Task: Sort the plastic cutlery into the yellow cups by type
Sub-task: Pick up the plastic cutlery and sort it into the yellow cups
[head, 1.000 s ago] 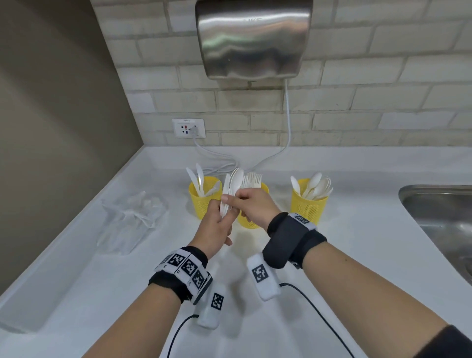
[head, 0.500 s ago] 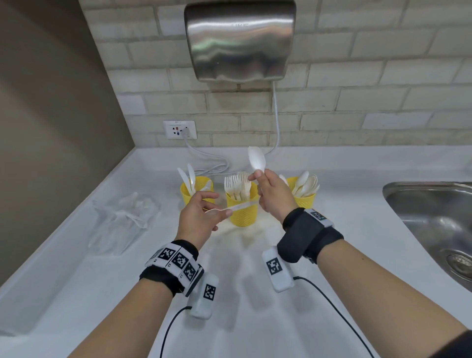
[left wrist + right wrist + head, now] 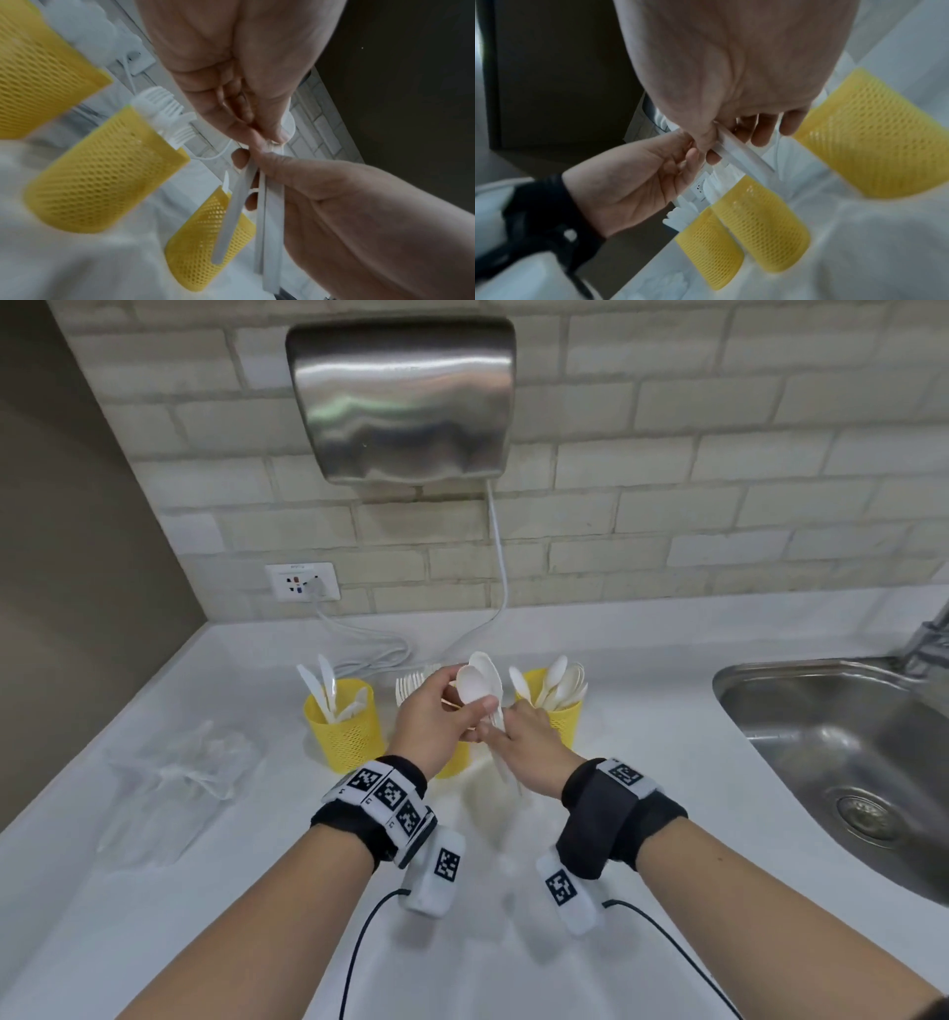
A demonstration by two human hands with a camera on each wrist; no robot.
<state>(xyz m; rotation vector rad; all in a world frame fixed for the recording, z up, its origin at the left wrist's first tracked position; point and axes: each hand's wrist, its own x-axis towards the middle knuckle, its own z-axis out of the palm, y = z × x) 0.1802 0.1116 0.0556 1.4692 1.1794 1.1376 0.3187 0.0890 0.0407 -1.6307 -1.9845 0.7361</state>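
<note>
On the white tabletop (image 3: 154, 891), at far left, lies a crumpled clear plastic bag (image 3: 174, 767). Next stands the left yellow cup (image 3: 345, 729) holding knives, then the middle yellow cup (image 3: 102, 174) with forks, mostly hidden behind the hands in the head view. Above it the left hand (image 3: 431, 721) pinches a small bundle of white spoons (image 3: 477, 683) just below their bowls, fingers curled. The right hand (image 3: 531, 752) pinches the handles of the same bundle between thumb and fingers. The right yellow cup (image 3: 565, 716) holds more spoons. A steel sink (image 3: 842, 752) sits at far right.
</note>
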